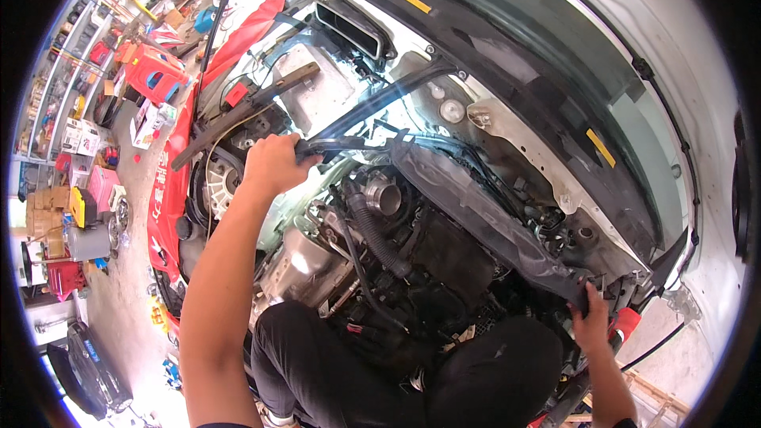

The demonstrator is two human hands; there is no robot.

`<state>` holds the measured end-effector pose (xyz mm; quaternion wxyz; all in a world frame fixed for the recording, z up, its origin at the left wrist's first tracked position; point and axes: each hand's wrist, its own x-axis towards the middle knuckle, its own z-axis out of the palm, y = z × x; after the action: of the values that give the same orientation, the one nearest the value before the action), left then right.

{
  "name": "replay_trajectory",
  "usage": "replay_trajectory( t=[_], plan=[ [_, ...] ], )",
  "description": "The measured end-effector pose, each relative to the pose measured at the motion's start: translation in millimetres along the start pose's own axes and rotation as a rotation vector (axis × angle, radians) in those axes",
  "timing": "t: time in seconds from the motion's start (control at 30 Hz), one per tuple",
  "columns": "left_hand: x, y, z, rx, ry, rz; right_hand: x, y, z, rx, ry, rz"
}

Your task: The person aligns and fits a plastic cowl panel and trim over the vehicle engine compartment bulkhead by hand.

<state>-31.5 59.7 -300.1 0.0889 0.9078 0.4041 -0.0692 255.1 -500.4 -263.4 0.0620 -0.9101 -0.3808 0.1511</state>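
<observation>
A long dark grey plastic panel (476, 198) slants across the engine bay, from the upper middle down to the right. My right hand (591, 321) grips its lower right end, fingers curled around the edge. Toward the other end, my left hand (273, 165) is closed around a narrow black piece (341, 144) that runs to the panel's upper left end; whether the two are joined, I cannot tell. Below the panel lie a round metal throttle opening (383, 196) and a ribbed black hose (376, 234). My knees rest over the near side of the engine.
A black brace bar (380, 103) crosses the bay behind my left hand. A wooden strip (254, 111) lies at the left, near a red fender cover (162, 206). The windshield (571, 40) and raised hood (713, 301) border the right side. Shelves (59, 71) stand far left.
</observation>
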Motion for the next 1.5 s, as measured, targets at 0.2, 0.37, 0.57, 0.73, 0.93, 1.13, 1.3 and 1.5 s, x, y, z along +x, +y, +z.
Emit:
replay_trajectory(
  t=[0.2,0.37,0.57,0.73,0.93,1.13,1.3,1.5],
  plan=[
    [-9.5,-22.5,12.7,-0.095,0.015,-0.143,51.4,-60.9,-57.7,-0.008,0.0,-0.159],
    [-16.2,-25.6,17.2,-0.078,0.037,-0.125,46.5,-62.0,-31.0,-0.08,-0.053,-0.108],
    [-30.8,-18.6,32.5,-0.1,0.091,-0.09,66.0,-79.5,-36.9,-0.008,-0.117,-0.067],
    [-23.5,-65.4,60.1,-0.175,0.056,-0.078,64.7,-104.3,-27.1,-0.132,-0.13,-0.055],
    [-28.7,-46.9,78.5,-0.331,0.171,-0.137,89.3,-115.3,-35.1,-0.172,-0.172,-0.075],
    [-59.2,-41.6,60.3,-0.388,0.212,-0.179,97.7,-127.2,-49.3,-0.184,-0.28,-0.039],
    [-55.9,84.6,-11.9,-0.176,0.279,0.381,88.2,-109.7,-37.6,-0.166,-0.119,-0.235],
    [-0.9,134.0,10.8,0.017,-0.335,0.861,90.2,-108.8,-29.7,0.341,-0.424,0.162]
  ],
)
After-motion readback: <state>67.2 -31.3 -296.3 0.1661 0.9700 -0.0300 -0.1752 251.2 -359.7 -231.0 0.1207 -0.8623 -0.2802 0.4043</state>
